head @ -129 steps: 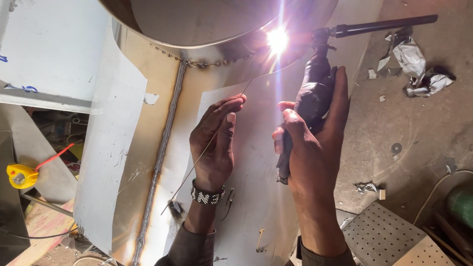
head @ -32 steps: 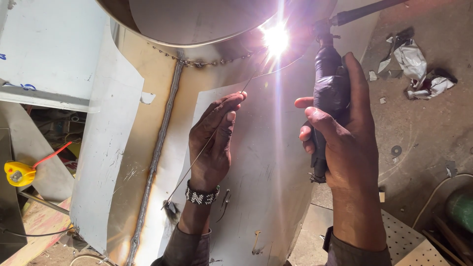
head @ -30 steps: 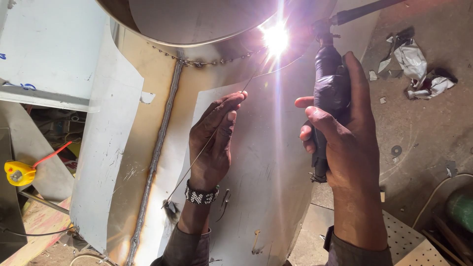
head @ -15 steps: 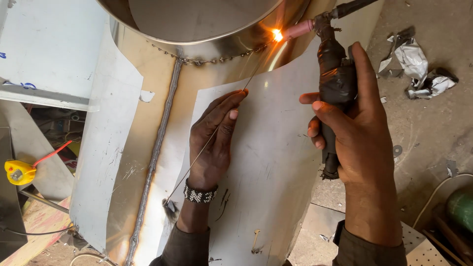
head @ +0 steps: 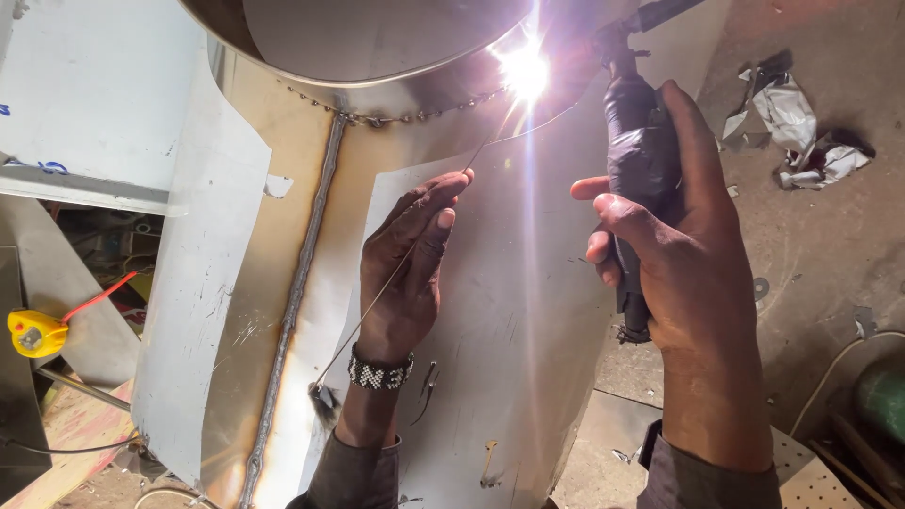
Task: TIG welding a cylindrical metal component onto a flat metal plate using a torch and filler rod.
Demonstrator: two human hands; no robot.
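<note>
**Arc lit at the tank seam**

My right hand (head: 688, 254) is wrapped tight around the welding torch (head: 636, 160), its tip at the bright arc (head: 523, 71). My left hand (head: 410, 269) pinches the thin filler rod (head: 396, 283) between fingertips, resting against the steel tank (head: 509, 320).

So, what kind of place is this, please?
Most likely a metal fabrication workshop. The right hand holds a welding torch at a bright arc, the left hand feeds a filler rod, and a sheet-metal vessel stands on a scrap-strewn floor.
</note>
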